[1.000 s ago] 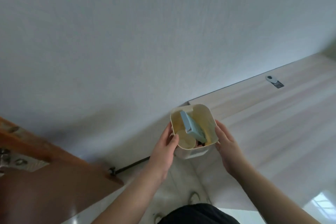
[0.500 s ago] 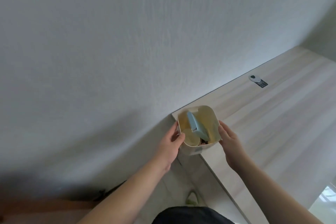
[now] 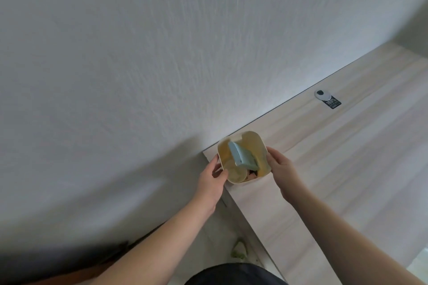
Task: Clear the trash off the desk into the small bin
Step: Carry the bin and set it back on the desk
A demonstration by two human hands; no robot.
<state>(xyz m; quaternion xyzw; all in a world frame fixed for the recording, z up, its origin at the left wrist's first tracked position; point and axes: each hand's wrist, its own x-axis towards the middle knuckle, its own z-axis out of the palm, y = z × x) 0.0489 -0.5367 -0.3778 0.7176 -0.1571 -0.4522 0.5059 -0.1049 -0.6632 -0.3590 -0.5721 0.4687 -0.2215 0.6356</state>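
A small cream bin point(image 3: 253, 143) sits at the left corner of the light wooden desk point(image 3: 335, 169), close to the wall. Inside it a pale blue box point(image 3: 243, 157) leans on end beside a round cream lid or cup point(image 3: 236, 174) and some darker scraps. My left hand point(image 3: 212, 180) holds the bin's left side, thumb against its rim. My right hand point(image 3: 281, 169) holds the right side with fingers along the wall of the bin.
A small white device point(image 3: 322, 94) and a black label point(image 3: 333, 103) lie near the desk's back edge by the grey wall. Below the desk's left end is pale floor with a shoe point(image 3: 238, 251). A brown wooden edge shows at bottom left.
The bin has travelled from above the floor beside the desk onto the desk's left corner, both hands staying on it. The view has swung right, away from the brown furniture.
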